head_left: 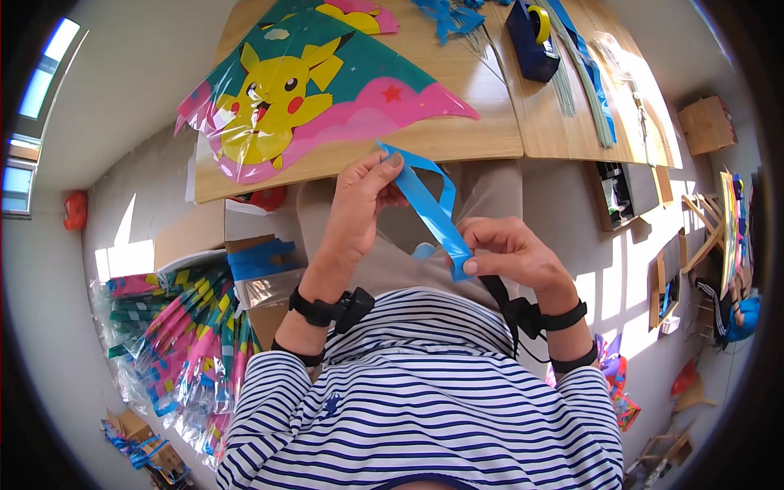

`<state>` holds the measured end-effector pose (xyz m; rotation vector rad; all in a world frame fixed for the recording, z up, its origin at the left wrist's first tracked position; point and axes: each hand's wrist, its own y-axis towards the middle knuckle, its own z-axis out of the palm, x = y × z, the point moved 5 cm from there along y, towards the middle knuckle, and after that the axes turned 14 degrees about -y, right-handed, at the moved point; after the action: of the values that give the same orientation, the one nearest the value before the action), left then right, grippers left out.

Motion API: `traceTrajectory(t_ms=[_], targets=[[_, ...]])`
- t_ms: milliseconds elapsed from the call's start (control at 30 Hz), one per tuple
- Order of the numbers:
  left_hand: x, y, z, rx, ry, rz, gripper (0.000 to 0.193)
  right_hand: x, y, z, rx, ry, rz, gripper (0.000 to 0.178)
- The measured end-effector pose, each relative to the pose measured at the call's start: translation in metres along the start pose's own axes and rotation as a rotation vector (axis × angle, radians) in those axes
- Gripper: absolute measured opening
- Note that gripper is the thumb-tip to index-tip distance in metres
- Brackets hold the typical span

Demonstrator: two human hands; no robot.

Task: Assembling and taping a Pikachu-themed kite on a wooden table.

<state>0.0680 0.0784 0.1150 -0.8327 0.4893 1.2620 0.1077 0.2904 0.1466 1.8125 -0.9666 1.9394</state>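
Observation:
A blue plastic ribbon [425, 208] is stretched slantwise between my hands, just off the table's near edge and above my lap. My left hand [367, 184] pinches its upper end between thumb and fingers. At the lower end, my right hand [510, 255] grips it the same way. A loose loop of the ribbon curves up to the right of the taut part. Beyond my left hand, a triangular kite sheet [343, 90], green and pink with a yellow cartoon figure, lies shiny on the wooden table [478, 147].
A dark blue tape dispenser [535, 49] with yellow tape stands at the table's far right, beside thin pale rods [592, 90] and blue strips. On my left are a pile of bagged folded kites [188, 335] and a cardboard box [192, 237]. Another person [739, 314] is at far right.

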Motion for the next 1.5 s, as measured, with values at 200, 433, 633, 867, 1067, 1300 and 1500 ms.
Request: traceTrajectory(t_ms=[200, 433, 633, 867, 1067, 1300, 1500], targets=[[-0.013, -0.007, 0.013, 0.126, 0.108, 0.116, 0.015, 0.007, 0.021, -0.004, -0.388, -0.373, -0.206, 0.033], [-0.034, -0.027, 0.037, 0.309, 0.266, 0.299, 0.010, 0.028, 0.046, 0.002, -0.713, -0.864, -0.494, 0.024], [-0.047, -0.041, 0.028, 0.350, 0.395, 0.443, 0.021, 0.043, 0.029, 0.001, -1.128, -1.241, -0.758, 0.024], [-0.049, -0.038, 0.032, 0.376, 0.457, 0.508, 0.022, 0.037, 0.029, -0.006, -1.123, -1.186, -0.716, 0.022], [-0.058, 0.005, -0.018, -0.005, 0.845, 0.638, 0.026, -0.006, 0.047, -0.021, -0.841, -0.611, -0.254, 0.003], [-0.072, 0.098, -0.185, -0.670, 1.602, 0.544, 0.070, -0.064, 0.057, -0.044, -0.607, -0.002, 0.190, 0.023], [-0.068, 0.113, -0.229, -0.691, 1.690, 0.275, 0.081, -0.078, 0.065, -0.054, -0.586, 0.093, 0.236, 0.023]])
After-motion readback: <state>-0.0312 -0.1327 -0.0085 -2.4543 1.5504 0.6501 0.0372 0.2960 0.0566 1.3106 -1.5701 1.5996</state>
